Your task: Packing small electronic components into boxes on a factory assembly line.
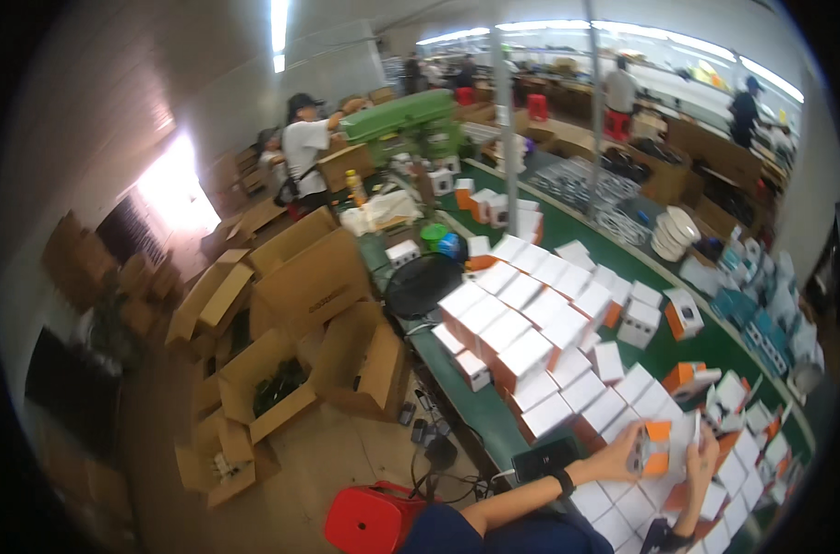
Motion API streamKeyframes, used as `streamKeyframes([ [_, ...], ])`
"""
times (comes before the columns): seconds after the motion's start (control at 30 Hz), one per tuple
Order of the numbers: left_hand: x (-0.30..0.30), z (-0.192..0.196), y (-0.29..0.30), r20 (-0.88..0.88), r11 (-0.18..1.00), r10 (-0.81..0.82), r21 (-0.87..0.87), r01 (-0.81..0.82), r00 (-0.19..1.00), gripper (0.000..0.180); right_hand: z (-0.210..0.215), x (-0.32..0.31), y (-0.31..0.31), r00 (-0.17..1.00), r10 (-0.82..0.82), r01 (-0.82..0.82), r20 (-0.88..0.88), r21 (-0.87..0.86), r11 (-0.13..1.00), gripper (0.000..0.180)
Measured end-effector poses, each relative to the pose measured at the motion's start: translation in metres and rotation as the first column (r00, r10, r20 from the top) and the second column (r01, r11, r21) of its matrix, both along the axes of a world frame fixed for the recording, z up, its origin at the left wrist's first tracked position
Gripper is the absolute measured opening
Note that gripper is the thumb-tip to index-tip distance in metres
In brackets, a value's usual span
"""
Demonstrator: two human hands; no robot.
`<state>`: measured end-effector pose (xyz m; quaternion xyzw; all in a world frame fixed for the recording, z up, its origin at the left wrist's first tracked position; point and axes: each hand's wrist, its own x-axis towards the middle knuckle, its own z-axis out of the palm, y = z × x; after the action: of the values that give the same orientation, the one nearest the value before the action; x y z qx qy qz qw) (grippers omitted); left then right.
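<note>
My left hand [626,451] is closed around a small orange-and-white carton [657,449], whose orange flap stands up. Close beside it, my right hand [702,456] pinches a thin white piece [697,427], perhaps a folded sheet; its kind is too small to make out. Both hands are over rows of white-topped small boxes [542,312] with orange sides, which spread along the green table [480,417]. A dark phone [545,459] with a white cable lies by my left forearm.
A red stool [372,517] stands at lower left, near cables on the floor. Large opened cardboard cartons [270,383] lie left of the table. A black round tray [423,284] sits at its edge. Loose small cartons [729,392] and bagged parts [761,314] lie right. People work in the background.
</note>
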<state>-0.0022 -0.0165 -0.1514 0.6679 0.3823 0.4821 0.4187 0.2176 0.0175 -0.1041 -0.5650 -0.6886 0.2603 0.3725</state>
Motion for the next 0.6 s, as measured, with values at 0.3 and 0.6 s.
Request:
streamKeyframes([
  [0.3,-0.018,0.016,0.011,-0.086,0.999,0.040,-0.004,-0.040,0.996,0.101,-0.075,-0.056,-0.021,0.767,-0.473,0.170,-0.433,-0.574,0.801,0.027],
  [0.6,-0.020,0.032,0.031,-0.291,0.949,0.303,0.181,-0.259,0.907,0.031,-0.007,-0.079,-0.052,0.856,-0.435,0.412,-0.281,-0.140,0.901,0.077],
])
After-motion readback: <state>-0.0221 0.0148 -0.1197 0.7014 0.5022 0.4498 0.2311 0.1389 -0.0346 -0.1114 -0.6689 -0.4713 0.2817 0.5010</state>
